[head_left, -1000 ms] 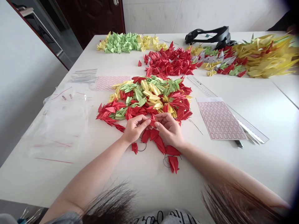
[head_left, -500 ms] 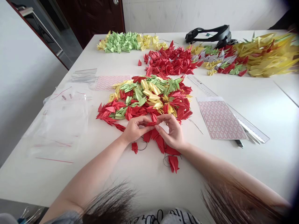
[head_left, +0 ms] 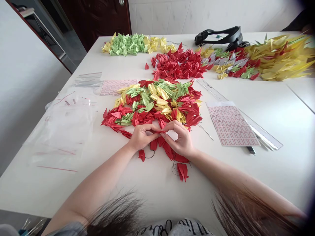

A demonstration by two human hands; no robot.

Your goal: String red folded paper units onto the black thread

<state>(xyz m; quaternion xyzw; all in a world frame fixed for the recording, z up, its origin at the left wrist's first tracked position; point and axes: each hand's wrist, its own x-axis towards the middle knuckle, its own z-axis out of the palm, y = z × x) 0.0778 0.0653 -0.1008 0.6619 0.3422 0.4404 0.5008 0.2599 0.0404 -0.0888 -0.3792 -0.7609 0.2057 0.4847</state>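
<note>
Between my left hand (head_left: 142,136) and my right hand (head_left: 179,139), a small red folded paper piece (head_left: 161,131) is pinched by the thumbs and fingertips of both. It looks like an origami crane. Just beyond my fingers lies a heap of red, green and yellow paper cranes (head_left: 150,105), many packed close in rows. Under and beside my right hand run more red cranes (head_left: 169,152). Nearer to me, one red crane (head_left: 182,172) lies by a loop of dark thread, and another red crane (head_left: 141,155) rests below my left hand, also by thread.
Loose red cranes (head_left: 179,64), green ones (head_left: 128,45) and a yellow pile (head_left: 283,60) lie farther back. A black headset-like strap (head_left: 221,36) stands behind. Clear plastic bags (head_left: 66,127) are at left; a label sheet (head_left: 232,124), ruler (head_left: 267,134) and needle (head_left: 206,132) at right.
The red paper piece in my fingertips has tilted and now shows as a thinner strip. Both hands have stayed in nearly the same place.
</note>
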